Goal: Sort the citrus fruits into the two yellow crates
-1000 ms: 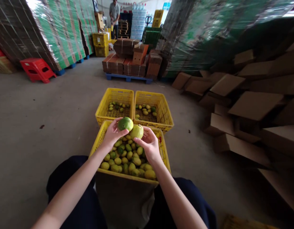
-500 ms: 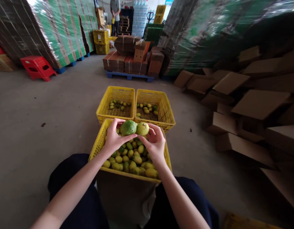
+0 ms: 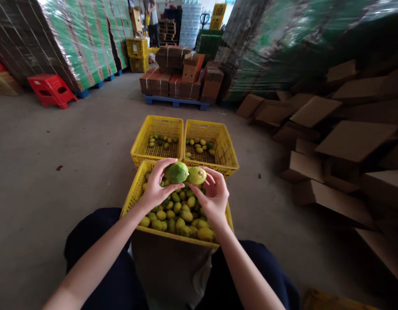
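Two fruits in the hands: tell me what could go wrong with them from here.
The left hand has the green fruit between thumb and fingers; it might slip and bruise on the piled fruit below.

The right hand grips the yellowish fruit close beside the green one, so the two could knock together and one might be dropped.

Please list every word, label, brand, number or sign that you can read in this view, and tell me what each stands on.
No text can be read.
White label on the upper stacked yellow crate at the back: too small and blurred.
Held green lemon and yellow lemon: no lettering that I can make out.
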Demonstrator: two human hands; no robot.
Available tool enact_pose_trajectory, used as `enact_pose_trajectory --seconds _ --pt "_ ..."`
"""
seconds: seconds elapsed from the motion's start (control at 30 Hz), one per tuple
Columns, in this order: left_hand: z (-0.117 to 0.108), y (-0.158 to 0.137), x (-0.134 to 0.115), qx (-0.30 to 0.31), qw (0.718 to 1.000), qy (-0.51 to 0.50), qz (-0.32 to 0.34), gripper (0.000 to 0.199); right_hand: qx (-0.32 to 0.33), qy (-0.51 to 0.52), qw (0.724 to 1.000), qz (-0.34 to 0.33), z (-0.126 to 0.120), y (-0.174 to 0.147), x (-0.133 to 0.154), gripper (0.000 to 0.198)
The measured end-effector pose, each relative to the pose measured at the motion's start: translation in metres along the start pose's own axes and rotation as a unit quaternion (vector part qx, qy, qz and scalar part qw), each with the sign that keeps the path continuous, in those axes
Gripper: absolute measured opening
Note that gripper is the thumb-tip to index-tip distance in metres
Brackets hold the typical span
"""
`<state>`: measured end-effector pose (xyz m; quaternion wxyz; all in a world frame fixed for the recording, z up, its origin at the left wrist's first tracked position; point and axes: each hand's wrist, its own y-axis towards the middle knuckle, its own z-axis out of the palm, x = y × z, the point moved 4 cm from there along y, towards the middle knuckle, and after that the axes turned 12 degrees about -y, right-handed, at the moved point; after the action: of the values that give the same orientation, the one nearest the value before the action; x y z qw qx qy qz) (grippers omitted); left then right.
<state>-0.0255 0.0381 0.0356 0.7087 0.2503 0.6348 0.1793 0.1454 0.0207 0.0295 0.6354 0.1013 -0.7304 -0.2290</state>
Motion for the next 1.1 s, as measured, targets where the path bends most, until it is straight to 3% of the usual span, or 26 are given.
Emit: enact_pose_trajectory --seconds 0.3,0.87,0.97,1.03,1.1 --pt "0.004 0.000 -0.004 -0.009 0.988 -0.149 -0.049 0.057 0.002 -0.028 0.997 -0.067 0.002 -0.003 0.008 0.046" --pt "-0.002 0.002 0.000 0.040 0.999 -0.005 -0.027 0.056 -0.008 -0.083 0.992 -0.090 -0.003 -0.004 0.004 0.042" --pt "-0.007 0.005 0.001 0.032 0.995 -0.029 -0.091 0.060 0.021 -0.070 0.997 -0.033 -0.004 -0.001 0.004 0.046" --pt "-0.009 0.005 0.007 0.021 0.982 -0.069 -0.174 0.059 0.072 -0.014 0.996 0.055 -0.002 0.001 0.002 0.053" --pt "-0.009 0.002 0.017 0.008 0.951 -0.129 -0.281 0.055 0.123 0.055 0.978 0.159 0.001 0.002 -0.002 0.050"
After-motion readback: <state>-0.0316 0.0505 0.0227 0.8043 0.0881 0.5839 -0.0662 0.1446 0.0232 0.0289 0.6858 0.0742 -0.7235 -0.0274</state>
